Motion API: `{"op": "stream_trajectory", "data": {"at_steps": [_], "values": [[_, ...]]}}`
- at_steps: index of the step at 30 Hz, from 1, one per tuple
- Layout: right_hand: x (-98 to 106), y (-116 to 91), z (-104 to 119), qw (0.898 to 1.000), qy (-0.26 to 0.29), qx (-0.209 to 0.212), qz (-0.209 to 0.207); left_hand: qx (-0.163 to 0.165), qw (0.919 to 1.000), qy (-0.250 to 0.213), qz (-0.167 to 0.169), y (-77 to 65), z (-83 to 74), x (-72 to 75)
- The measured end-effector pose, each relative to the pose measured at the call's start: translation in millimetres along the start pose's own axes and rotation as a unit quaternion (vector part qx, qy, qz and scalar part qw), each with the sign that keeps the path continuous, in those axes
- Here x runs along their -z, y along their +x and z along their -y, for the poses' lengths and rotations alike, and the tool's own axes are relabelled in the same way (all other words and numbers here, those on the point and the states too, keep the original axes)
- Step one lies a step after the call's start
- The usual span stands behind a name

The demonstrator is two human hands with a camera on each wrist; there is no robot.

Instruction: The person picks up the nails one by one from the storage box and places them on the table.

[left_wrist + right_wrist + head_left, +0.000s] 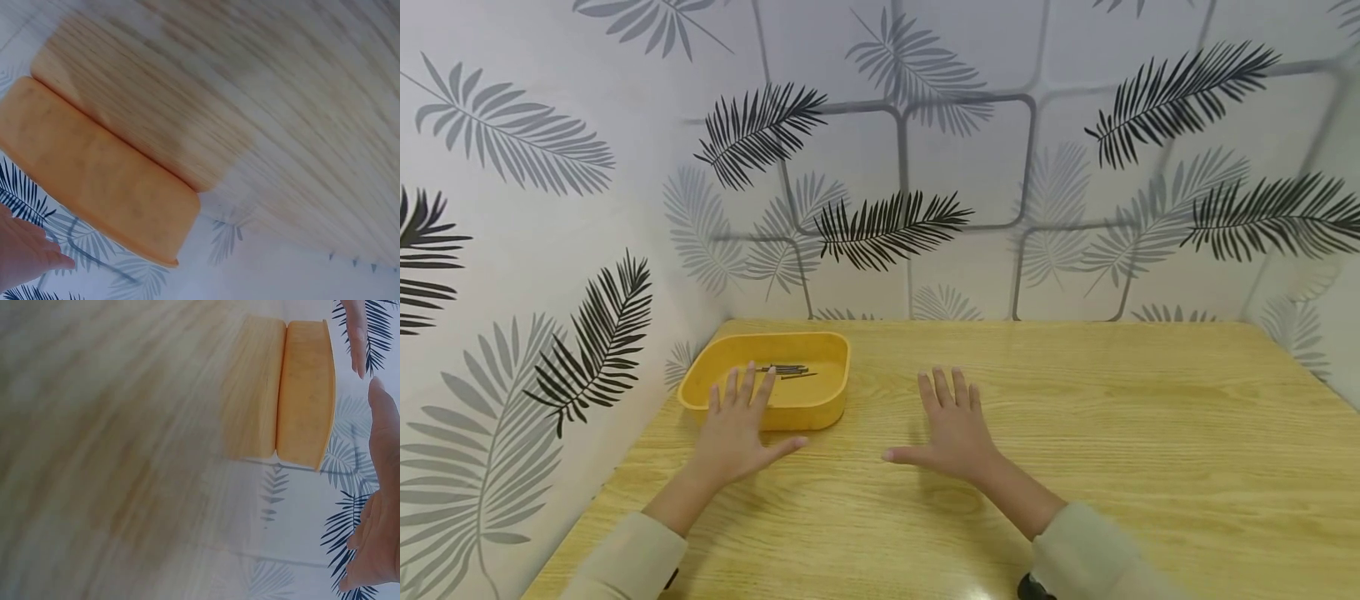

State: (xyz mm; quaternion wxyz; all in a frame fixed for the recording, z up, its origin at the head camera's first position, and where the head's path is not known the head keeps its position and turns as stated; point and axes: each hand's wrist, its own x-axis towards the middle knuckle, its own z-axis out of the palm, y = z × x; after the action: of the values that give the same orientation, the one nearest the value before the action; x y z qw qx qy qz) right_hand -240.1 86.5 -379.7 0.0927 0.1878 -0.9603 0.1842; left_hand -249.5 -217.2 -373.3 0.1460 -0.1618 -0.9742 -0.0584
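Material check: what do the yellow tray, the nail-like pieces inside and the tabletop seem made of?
Yellow tray: probably molded plastic; smooth, evenly colored, satin.
Nail-like pieces: likely metal; dark, thin, straight; finish unclear.
Tabletop: wood or laminate; visible grain, glossy, mirroring the tray.

A yellowish wood-grained table top (1112,417) is spread across the scene, backed at the far side by a pale wall (966,167) and flanked at the left by a left wall (550,275). Rounded grey outlines (902,154) are printed on the far one; black fronds (891,229) and grey fronds (516,129) are scattered over both.
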Motion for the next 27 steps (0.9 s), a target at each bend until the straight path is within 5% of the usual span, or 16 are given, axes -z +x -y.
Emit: {"op": "stream_trajectory", "data": {"at_steps": [27], "values": [[-15,29,41,0.998,0.059,-0.014,0.029,0.050,0.9987,-0.007,0.011,-2.5,59.2,-0.4]]}}
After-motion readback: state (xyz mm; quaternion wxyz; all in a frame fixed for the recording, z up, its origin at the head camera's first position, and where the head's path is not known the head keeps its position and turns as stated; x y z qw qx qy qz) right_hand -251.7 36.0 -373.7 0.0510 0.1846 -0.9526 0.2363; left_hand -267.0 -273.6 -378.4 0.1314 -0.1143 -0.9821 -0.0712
